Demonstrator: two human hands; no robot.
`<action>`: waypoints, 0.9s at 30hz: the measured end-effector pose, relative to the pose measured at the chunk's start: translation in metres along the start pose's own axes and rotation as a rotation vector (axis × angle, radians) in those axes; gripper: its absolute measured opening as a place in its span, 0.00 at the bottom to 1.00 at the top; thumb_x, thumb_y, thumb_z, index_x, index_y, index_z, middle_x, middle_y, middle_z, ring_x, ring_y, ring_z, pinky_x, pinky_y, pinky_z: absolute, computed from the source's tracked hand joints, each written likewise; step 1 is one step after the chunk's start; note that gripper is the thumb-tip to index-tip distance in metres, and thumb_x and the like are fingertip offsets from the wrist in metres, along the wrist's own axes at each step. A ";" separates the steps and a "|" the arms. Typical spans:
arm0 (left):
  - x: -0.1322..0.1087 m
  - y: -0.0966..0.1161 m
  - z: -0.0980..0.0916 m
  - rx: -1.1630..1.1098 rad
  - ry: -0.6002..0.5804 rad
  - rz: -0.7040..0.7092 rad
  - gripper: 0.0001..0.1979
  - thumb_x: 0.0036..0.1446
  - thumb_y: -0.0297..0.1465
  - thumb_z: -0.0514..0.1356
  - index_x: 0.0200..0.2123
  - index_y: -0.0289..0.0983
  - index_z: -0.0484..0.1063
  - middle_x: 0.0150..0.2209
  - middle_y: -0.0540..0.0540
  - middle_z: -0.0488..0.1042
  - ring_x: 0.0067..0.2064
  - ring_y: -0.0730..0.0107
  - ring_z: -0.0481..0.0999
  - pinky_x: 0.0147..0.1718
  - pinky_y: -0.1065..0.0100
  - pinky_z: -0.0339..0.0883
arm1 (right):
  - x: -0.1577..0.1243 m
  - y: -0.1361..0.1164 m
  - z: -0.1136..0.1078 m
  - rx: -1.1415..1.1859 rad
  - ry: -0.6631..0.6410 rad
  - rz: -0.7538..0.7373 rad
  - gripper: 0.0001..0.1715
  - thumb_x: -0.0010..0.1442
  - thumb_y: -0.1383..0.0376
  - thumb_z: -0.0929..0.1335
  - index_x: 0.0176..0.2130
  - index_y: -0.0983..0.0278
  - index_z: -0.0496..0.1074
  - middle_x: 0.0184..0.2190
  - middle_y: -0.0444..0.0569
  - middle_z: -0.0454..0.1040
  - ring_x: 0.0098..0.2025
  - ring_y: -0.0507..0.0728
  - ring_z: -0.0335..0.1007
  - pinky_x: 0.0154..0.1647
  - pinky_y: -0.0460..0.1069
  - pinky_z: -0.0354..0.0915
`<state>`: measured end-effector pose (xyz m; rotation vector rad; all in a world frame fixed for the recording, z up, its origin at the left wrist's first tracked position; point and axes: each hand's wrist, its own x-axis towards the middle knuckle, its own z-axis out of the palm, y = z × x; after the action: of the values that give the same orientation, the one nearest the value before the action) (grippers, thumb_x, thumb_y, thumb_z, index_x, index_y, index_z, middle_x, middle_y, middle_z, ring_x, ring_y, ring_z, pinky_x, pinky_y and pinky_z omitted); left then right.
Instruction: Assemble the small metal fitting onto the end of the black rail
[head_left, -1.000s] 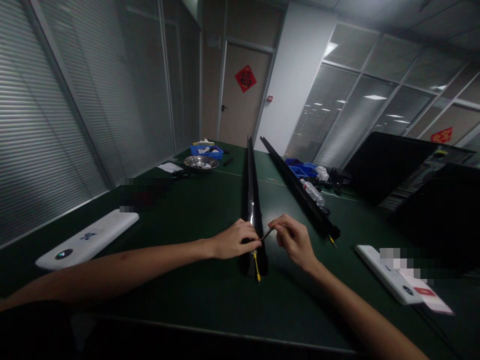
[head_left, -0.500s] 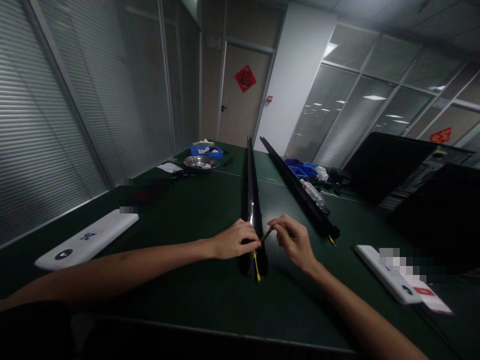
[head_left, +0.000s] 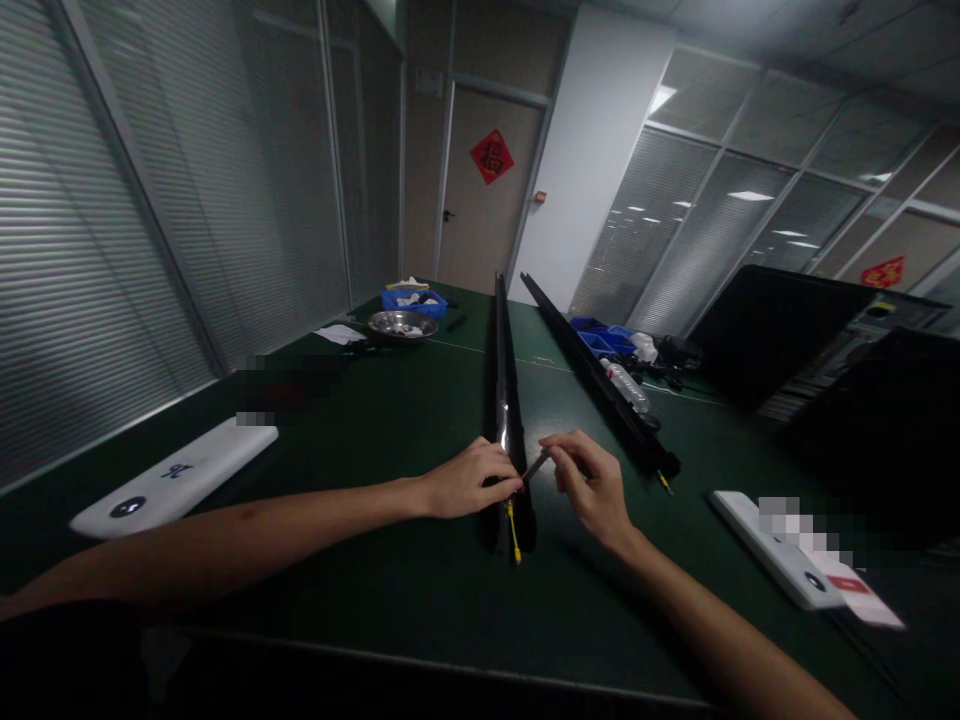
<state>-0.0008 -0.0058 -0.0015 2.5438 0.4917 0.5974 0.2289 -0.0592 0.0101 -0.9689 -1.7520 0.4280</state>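
Observation:
A long black rail lies lengthwise on the green table, its near end pointing at me. My left hand is closed over the rail near that end, thumb and fingertips close together at its right edge. My right hand, just right of the rail, pinches a thin grey metal tool between thumb and fingers. The tool slants down to the left, and its tip meets the rail beside my left fingertips. What the tip touches is hidden. A yellow cable end sticks out below my left hand.
A second black rail lies to the right, beside a plastic bottle and blue bins. White panels flank both sides. A metal bowl and blue tray stand at the far left, black monitors at the right.
Both hands stay at almost the same place. The tool in my right hand has shifted only very slightly; the rail has not moved.

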 end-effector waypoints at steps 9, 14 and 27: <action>0.000 0.002 -0.002 -0.014 -0.003 -0.007 0.15 0.76 0.36 0.54 0.41 0.37 0.77 0.42 0.47 0.81 0.47 0.62 0.74 0.51 0.60 0.55 | 0.001 0.000 0.000 -0.024 -0.006 0.028 0.13 0.72 0.58 0.67 0.44 0.62 0.79 0.30 0.45 0.71 0.25 0.52 0.68 0.23 0.46 0.63; 0.000 0.001 0.000 -0.009 0.005 -0.009 0.14 0.76 0.34 0.54 0.41 0.37 0.77 0.41 0.47 0.81 0.47 0.62 0.74 0.51 0.60 0.55 | 0.000 -0.002 0.000 -0.042 0.008 0.023 0.13 0.72 0.58 0.67 0.45 0.62 0.79 0.31 0.46 0.73 0.26 0.52 0.69 0.24 0.47 0.65; 0.002 0.000 -0.001 -0.020 -0.012 -0.030 0.13 0.76 0.34 0.53 0.42 0.38 0.76 0.41 0.48 0.79 0.47 0.61 0.74 0.50 0.61 0.56 | -0.002 -0.002 0.002 -0.067 0.063 0.002 0.11 0.71 0.59 0.69 0.44 0.62 0.80 0.29 0.45 0.73 0.24 0.52 0.69 0.24 0.47 0.66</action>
<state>0.0001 -0.0049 0.0001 2.5148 0.5162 0.5726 0.2269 -0.0622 0.0095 -1.0205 -1.7176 0.3382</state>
